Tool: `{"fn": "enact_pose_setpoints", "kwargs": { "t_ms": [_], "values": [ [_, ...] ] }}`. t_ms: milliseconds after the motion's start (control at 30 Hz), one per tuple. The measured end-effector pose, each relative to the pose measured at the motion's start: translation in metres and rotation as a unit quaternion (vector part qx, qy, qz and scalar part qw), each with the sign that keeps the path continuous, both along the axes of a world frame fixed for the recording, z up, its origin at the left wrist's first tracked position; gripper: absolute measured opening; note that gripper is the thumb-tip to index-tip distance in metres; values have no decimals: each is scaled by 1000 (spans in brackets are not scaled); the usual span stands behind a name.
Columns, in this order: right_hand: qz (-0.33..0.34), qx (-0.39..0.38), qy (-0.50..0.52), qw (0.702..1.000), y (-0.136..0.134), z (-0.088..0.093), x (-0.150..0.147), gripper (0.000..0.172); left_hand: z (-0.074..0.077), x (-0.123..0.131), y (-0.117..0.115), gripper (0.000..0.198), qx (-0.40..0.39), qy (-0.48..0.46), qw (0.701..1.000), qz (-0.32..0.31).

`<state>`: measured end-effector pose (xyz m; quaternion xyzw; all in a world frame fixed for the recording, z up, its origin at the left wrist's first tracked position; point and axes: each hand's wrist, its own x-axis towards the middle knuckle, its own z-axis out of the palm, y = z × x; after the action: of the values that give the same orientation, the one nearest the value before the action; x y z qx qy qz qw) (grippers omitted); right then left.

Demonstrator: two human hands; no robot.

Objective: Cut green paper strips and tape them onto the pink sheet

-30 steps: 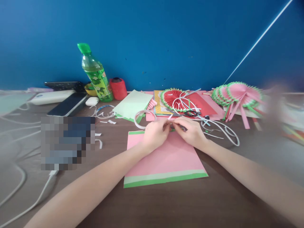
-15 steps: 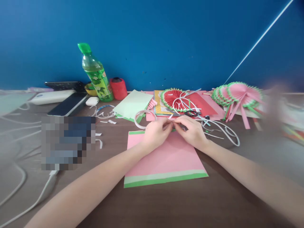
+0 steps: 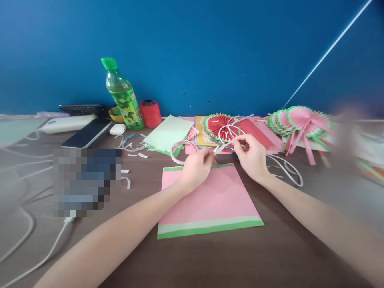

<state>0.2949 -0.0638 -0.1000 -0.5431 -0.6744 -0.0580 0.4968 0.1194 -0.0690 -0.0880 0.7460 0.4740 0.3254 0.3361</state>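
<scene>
A pink paper sheet [image 3: 210, 200] with green and pale bands along its near and far edges lies flat on the brown table. My left hand [image 3: 196, 168] rests on its far edge, fingers curled down onto the paper. My right hand [image 3: 252, 156] is lifted just beyond that edge, thumb and forefinger pinched on a thin white strip [image 3: 220, 149] that runs back toward my left fingertips. A roll of white tape [image 3: 179, 151] lies just left of my left hand.
Behind the sheet are a red pleated fan [image 3: 219, 125], loose white strips [image 3: 285, 170], coloured paper sheets [image 3: 168, 134] and a stack of pink fans [image 3: 300, 120]. At the left stand a green bottle [image 3: 123, 96], a red spool [image 3: 151, 113], a phone [image 3: 87, 134] and cables [image 3: 45, 256].
My right hand has lifted up and to the right, away from my left hand, drawing the white strip out. My left hand stays on the paper's far edge.
</scene>
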Motion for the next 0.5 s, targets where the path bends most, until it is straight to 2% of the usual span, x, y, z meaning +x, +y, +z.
{"fn": "enact_pose_setpoints", "kwargs": {
  "t_ms": [267, 333, 400, 500],
  "values": [
    [-83, 21, 111, 990, 26, -2, 31, 6, -7, -3, 3, 18, 5, -62, 998, 2],
    [-94, 25, 140, 985, 32, -4, 39, 11, -8, -3, 3, 18, 6, -66, 998, -1],
    [-112, 30, 144, 983, 34, -5, 44, 17, -8, -3, 3, 17, 2, -70, 998, 0],
    [-115, 43, 122, 985, 33, -4, 44, 9, -6, -4, 3, 16, -5, -78, 997, 0]
  ]
}}
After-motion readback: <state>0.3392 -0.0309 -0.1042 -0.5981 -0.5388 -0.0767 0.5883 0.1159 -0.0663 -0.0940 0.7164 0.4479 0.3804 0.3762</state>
